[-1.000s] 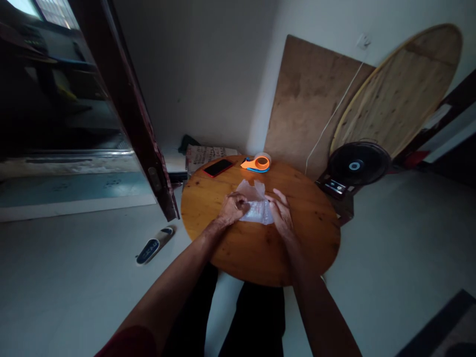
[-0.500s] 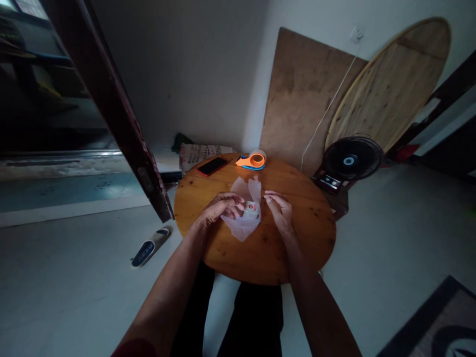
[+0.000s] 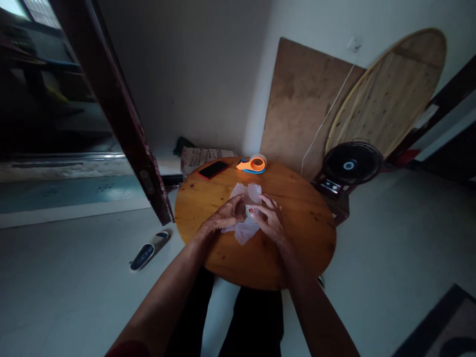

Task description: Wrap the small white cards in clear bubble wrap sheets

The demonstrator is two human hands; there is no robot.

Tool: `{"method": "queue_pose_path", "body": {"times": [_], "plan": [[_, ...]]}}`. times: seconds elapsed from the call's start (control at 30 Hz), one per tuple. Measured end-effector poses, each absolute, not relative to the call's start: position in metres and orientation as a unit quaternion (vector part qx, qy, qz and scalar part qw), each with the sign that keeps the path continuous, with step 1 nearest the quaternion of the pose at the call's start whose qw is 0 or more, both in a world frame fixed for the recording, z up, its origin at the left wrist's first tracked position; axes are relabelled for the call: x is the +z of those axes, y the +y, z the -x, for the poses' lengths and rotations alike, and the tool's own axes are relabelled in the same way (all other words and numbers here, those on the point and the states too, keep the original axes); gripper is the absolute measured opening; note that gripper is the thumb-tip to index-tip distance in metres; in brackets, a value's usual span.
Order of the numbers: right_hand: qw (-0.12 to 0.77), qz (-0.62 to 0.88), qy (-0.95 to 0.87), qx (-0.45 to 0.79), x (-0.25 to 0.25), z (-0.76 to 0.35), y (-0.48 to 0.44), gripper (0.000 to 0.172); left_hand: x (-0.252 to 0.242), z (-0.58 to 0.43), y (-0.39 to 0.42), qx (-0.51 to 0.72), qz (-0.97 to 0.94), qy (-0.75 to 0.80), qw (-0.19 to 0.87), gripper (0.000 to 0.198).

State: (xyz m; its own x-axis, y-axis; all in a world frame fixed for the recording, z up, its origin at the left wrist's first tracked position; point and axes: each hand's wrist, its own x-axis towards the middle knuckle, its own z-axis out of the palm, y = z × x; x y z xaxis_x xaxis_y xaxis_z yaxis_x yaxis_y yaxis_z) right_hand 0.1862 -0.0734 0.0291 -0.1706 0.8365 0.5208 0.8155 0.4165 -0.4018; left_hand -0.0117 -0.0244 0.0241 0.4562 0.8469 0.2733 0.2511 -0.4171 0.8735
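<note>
A small whitish box with a red mark lies on a thin, crumpled plastic bag on the round wooden table. From its left side, my left hand curls its fingers and thumb about the box and the bag film. On the other side my right hand is arched with its fingers apart, their tips at the bag and the box's right edge. Both hands partly cover the box, so the exact contact is hard to see.
An orange and blue tape dispenser and a red-edged phone rest toward the far edge of the table. A black fan stands to the right. One slipper lies on the floor at left.
My right hand has moved left to the box and bag. The bag is drawn in closer around the box. My left hand stays on the left side, its fingers somewhat more spread.
</note>
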Motion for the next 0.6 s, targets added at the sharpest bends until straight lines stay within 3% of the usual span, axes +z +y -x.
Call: {"method": "queue_pose_path", "body": {"times": [0.13,0.27,0.6], "plan": [[0.360,0.631,-0.684,-0.063,0.022,-0.196,-0.069,0.023,0.024,0.015,-0.023,0.305,-0.793,0.374,0.373,0.080],[0.305,0.697,-0.646,-0.066,0.009,-0.207,-0.066,0.014,0.022,0.019,-0.020,0.276,-0.810,0.365,0.367,0.089],[0.376,0.593,-0.709,0.067,0.004,-0.206,-0.057,0.035,0.013,0.018,-0.019,0.250,-0.844,0.352,0.319,0.097]]}}
